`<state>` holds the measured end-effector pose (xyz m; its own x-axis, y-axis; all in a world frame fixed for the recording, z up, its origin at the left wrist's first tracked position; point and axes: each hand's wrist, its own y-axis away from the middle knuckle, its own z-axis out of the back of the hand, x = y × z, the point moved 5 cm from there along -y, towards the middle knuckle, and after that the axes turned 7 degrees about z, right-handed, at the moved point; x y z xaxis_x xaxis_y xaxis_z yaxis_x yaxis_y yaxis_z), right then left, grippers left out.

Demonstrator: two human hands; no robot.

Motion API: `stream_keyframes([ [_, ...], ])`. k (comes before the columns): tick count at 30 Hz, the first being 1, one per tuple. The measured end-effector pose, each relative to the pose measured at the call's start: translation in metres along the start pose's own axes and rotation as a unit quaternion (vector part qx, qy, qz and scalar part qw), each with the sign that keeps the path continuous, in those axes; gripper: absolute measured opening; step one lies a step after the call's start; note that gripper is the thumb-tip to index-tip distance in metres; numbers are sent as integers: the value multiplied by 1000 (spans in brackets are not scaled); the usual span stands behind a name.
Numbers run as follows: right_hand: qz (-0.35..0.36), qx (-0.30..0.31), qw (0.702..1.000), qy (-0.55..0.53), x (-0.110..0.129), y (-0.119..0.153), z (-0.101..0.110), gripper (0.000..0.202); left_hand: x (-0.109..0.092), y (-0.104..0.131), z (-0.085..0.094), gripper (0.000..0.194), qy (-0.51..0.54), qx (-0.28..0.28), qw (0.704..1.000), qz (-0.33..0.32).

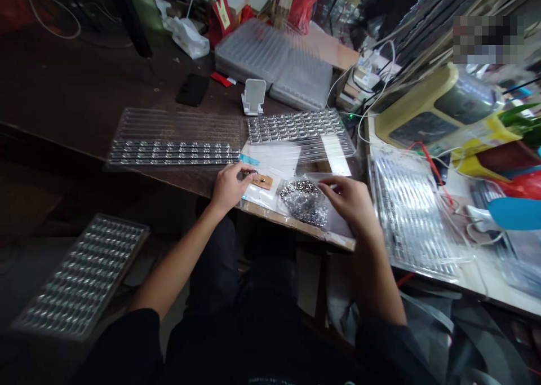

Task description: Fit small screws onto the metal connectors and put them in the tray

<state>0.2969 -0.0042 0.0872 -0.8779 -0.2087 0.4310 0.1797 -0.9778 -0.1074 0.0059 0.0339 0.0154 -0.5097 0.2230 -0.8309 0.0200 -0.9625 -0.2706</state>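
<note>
My left hand [230,186] is closed at the left end of a small tan block [262,181], its thumb and fingertips pinched together on something too small to make out. To the right, a clear plastic bag [307,203] of small shiny metal pieces lies on the worktop. My right hand [350,200] is at that bag's upper right edge, fingers bent and thumb near the index finger; whether anything is between them is too small to tell. Beyond the hands lie two clear ribbed trays, the left tray [177,127] and the right tray [296,127], both partly filled with rows of metal pieces.
A white phone stand [254,96] and a black phone-like object [193,89] stand behind the trays. Stacked clear trays [270,58] lie farther back. Filled trays [409,216] are on the right, another filled tray [82,275] at lower left. Cables run across the right side.
</note>
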Motion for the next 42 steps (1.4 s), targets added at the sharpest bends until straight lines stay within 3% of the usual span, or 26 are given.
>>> stream_keyframes([
  [2,-67,40,996,49,-27,20,5,35,0,0,-1,8,-2,2,1000,0],
  [4,-76,68,993,58,-38,32,-4,39,-1,0,0,7,-12,1,1000,7],
  [8,-24,48,998,42,-31,33,-20,12,-3,0,1,9,-28,0,1000,12],
  [14,-37,-54,997,-33,-21,26,3,19,-3,0,1,10,-27,-1,1000,5],
  [21,-43,-50,997,-35,-26,26,1,17,-4,1,1,10,-24,0,1000,-1],
  [24,-41,21,999,7,-34,31,-2,12,-4,1,0,10,-25,2,1000,2],
  [26,-40,41,998,26,-35,35,1,16,-4,1,0,11,-26,3,1000,3],
  [30,4,-22,1000,4,-19,39,9,42,-3,0,-1,10,-24,4,1000,5],
  [32,51,35,998,-14,-5,37,1,43,-4,-2,-1,10,-14,9,1000,5],
  [36,106,204,973,-29,12,36,-11,22,-12,-10,-4,10,13,32,999,14],
  [39,139,227,957,-114,21,34,-3,29,-19,-14,-14,10,14,60,998,15],
  [42,162,200,951,-172,28,31,6,32,-20,-14,-26,8,-7,89,996,23],
])
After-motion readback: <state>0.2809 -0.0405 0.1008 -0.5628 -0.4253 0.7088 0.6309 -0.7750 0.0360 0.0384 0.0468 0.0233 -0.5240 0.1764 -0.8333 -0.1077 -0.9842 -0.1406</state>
